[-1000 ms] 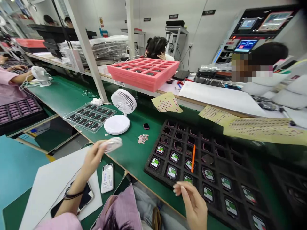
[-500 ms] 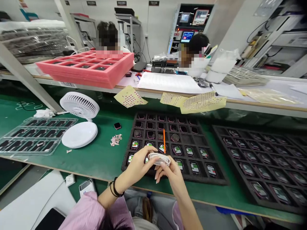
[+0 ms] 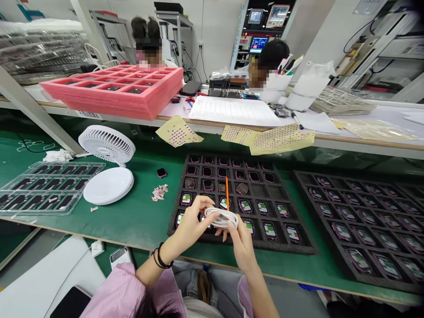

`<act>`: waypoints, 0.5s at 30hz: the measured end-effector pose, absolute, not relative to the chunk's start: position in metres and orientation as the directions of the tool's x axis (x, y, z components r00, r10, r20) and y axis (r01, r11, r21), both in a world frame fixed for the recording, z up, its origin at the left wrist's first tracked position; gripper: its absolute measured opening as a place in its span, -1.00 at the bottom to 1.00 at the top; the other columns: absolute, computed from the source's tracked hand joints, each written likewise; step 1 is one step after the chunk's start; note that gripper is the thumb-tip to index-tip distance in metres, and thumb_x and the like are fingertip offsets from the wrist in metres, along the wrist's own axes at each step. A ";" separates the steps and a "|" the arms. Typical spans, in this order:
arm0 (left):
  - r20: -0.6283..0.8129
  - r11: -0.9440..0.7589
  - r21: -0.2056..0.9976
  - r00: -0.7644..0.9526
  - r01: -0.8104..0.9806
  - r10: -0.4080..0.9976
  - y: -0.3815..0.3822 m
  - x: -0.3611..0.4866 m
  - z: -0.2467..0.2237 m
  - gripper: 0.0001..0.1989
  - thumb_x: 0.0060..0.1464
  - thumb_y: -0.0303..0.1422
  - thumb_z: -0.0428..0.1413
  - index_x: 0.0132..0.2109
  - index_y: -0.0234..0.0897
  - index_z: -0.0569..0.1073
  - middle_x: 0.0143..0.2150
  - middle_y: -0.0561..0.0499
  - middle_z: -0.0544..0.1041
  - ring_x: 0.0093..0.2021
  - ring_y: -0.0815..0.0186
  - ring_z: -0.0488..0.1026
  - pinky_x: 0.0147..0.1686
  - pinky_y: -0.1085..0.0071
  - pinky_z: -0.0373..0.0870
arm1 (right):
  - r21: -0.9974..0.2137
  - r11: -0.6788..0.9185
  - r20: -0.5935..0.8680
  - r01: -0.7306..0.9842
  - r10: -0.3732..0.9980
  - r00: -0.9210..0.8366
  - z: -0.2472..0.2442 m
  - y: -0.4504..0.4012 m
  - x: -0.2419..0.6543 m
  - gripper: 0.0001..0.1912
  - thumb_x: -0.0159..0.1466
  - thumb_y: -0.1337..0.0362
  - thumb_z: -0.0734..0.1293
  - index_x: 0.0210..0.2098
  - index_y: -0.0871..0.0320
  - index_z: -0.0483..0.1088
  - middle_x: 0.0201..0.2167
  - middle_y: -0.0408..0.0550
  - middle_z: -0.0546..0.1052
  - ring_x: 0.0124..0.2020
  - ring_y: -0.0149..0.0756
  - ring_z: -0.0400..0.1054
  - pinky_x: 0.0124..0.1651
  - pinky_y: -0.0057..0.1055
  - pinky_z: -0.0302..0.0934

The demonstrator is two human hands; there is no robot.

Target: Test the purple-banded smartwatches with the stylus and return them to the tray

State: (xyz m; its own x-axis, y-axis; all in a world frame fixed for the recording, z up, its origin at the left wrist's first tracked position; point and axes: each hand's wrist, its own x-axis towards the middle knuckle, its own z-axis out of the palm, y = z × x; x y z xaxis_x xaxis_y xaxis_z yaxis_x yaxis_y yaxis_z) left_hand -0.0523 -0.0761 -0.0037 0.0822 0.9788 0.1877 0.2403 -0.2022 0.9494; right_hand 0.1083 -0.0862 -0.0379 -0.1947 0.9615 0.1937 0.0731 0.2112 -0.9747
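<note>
My left hand (image 3: 192, 221) and my right hand (image 3: 241, 245) both grip a small coil of white cable (image 3: 221, 217) just above the front of a black foam tray (image 3: 174, 229). The tray holds rows of smartwatches with green-and-white labelled screens (image 3: 245, 206), and my hands hide part of its front rows. Its back rows hold dark watch bodies without labels (image 3: 208, 185). An orange stick (image 3: 227, 194) stands upright among them, just behind the coil. Dark cords circle my left wrist.
A second black tray of watches (image 3: 359, 223) lies right. Left stand a white fan (image 3: 106, 145) with round base, a clear tray (image 3: 49, 187), and a loose watch (image 3: 161, 172). A pink foam tray (image 3: 112, 90) and yellow sticker sheets (image 3: 281, 139) lie behind. Co-workers sit beyond the shelf.
The view has swung left, bringing the second tray into sight. The coil has moved from my left hand, out over the bench, to between both hands over the tray. My right hand now grips it too.
</note>
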 end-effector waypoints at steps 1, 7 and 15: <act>0.188 -0.201 0.949 0.075 0.243 0.979 -0.076 -0.052 -0.003 -0.74 0.14 -0.23 0.12 -0.11 -0.26 0.30 -0.28 0.01 0.47 -0.28 0.32 0.46 -0.27 0.42 0.38 | -0.972 0.217 0.199 0.086 0.963 -0.181 -0.037 -0.086 0.109 -0.70 0.37 0.12 0.14 -0.21 0.19 0.39 -0.53 -0.10 0.52 -0.58 -0.38 0.33 -0.48 -0.45 0.26; 0.405 -0.381 0.873 -0.015 0.304 0.914 -0.077 -0.051 -0.001 -0.88 0.15 -0.30 0.12 -0.25 -0.27 0.43 -0.24 -0.05 0.44 -0.30 0.34 0.38 -0.38 0.46 0.34 | -0.972 0.232 0.232 0.036 0.973 -0.023 -0.038 -0.083 0.111 -0.71 0.37 0.13 0.13 -0.28 0.18 0.37 -0.51 -0.09 0.51 -0.57 -0.37 0.36 -0.51 -0.45 0.23; 0.361 -0.341 0.879 0.000 0.335 0.932 -0.085 -0.044 -0.002 -0.88 0.13 -0.32 0.14 -0.22 -0.24 0.53 -0.24 -0.04 0.40 -0.42 0.40 0.31 -0.45 0.47 0.33 | -0.915 0.315 0.330 0.252 0.944 0.017 -0.037 -0.085 0.112 -0.72 0.37 0.12 0.13 -0.28 0.16 0.36 -0.54 -0.12 0.51 -0.56 -0.35 0.38 -0.46 -0.44 0.25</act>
